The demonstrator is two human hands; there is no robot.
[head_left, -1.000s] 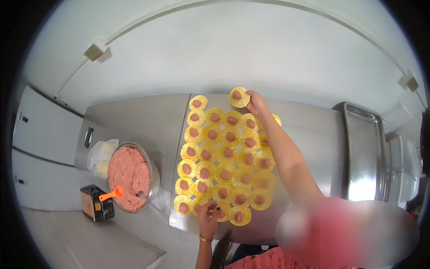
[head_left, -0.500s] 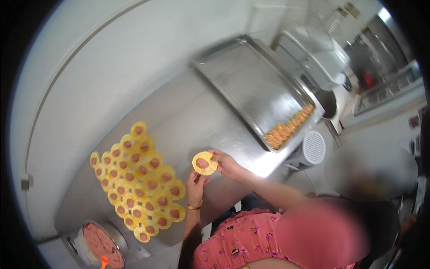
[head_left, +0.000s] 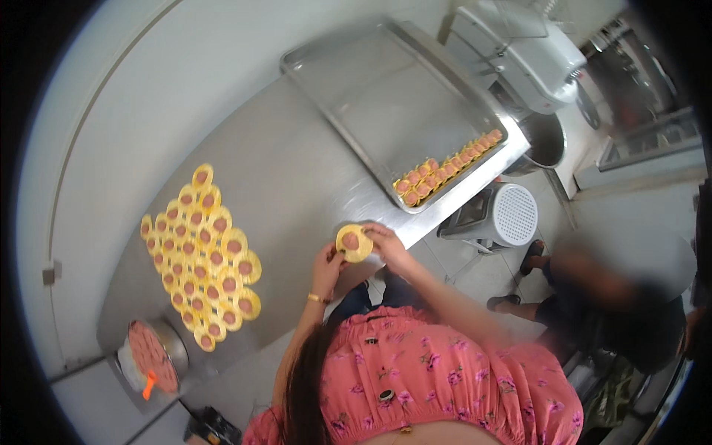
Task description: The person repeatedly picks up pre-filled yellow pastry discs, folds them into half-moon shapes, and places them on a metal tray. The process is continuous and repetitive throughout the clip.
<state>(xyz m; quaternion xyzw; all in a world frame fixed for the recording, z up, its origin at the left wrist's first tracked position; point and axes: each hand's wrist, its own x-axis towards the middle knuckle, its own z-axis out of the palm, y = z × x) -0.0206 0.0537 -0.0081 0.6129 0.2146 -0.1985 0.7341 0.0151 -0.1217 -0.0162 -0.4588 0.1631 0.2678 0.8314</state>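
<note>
Left fingers (head_left: pixel 329 255) and right fingers (head_left: pixel 377 231) bent

This looks like a commercial kitchen or small food-making room rather than a home. A long stainless-steel worktop (head_left: pixel 274 178) carries many yellow rounds (head_left: pixel 205 236) topped with pink filling and a large metal tray (head_left: pixel 386 96) with rows of small filled pieces. A deep metal bowl (head_left: pixel 177 348) holds a mass of pink filling. Beyond stands a bulky white mixer-like machine (head_left: pixel 519 55) above a metal vessel (head_left: pixel 549 141); the floor (head_left: pixel 445 259) is tiled.
</note>
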